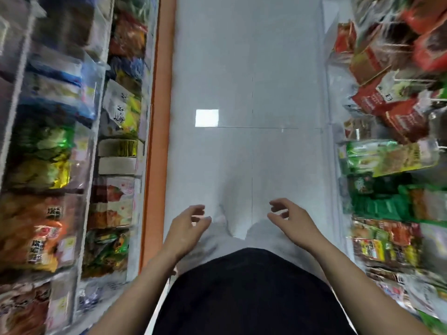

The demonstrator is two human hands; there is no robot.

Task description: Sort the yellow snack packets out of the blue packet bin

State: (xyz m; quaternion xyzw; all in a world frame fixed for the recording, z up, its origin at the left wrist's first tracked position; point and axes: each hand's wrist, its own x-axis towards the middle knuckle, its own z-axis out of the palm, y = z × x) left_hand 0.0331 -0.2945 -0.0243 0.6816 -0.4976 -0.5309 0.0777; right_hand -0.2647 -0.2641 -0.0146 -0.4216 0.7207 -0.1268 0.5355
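Both hands empty, fingers loosely curled apart over a pale tiled floor (242, 68)

Blurred snack shelves line both sides; blue packets (58, 76) with yellow packets (128, 112) just beside them sit on the left shelf, well apart from the left hand (187, 226) and right hand (290, 218)

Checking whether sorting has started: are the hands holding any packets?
Empty. The left hand and right hand hover open, fingers curled, over the pale floor, apart from the shelves.

Yellow packets (129, 112) (blurred) shelved, seemingly left.
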